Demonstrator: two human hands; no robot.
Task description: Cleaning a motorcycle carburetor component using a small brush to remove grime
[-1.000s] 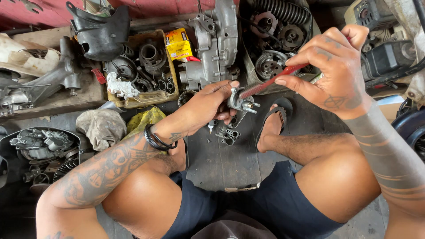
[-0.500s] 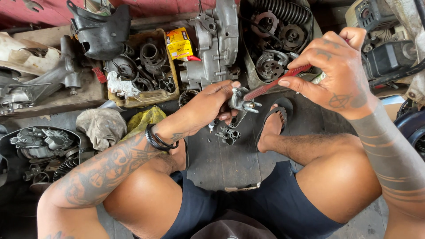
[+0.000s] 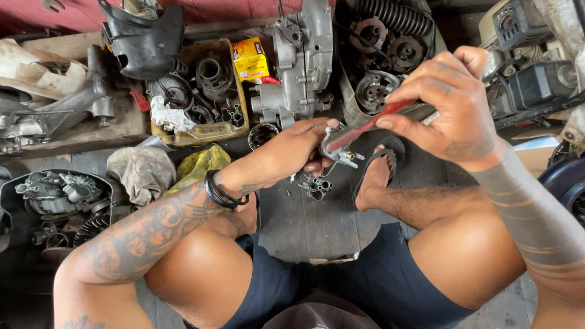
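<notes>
My left hand (image 3: pixel 304 146) grips a small silver carburetor body (image 3: pixel 337 148) above a dark board (image 3: pixel 317 225) on the floor. My right hand (image 3: pixel 454 109) holds a red-handled screwdriver (image 3: pixel 365 127) whose tip meets the carburetor. A small metal carburetor piece (image 3: pixel 317 186) lies on the board just below my left hand. My sandalled right foot (image 3: pixel 378 173) rests beside it, and my bare knees frame the board.
A silver engine casing (image 3: pixel 301 58) stands beyond my hands, with a yellow box (image 3: pixel 250 58) and a tray of dark engine parts (image 3: pixel 198 91) to its left. Rags (image 3: pixel 143 173) and a tub of parts (image 3: pixel 58 195) lie left; clutch parts (image 3: pixel 381 42) and a black engine (image 3: pixel 530 79) sit right.
My hands, the carburetor and the screwdriver have stayed almost in place; the right hand shifted only slightly along the tool.
</notes>
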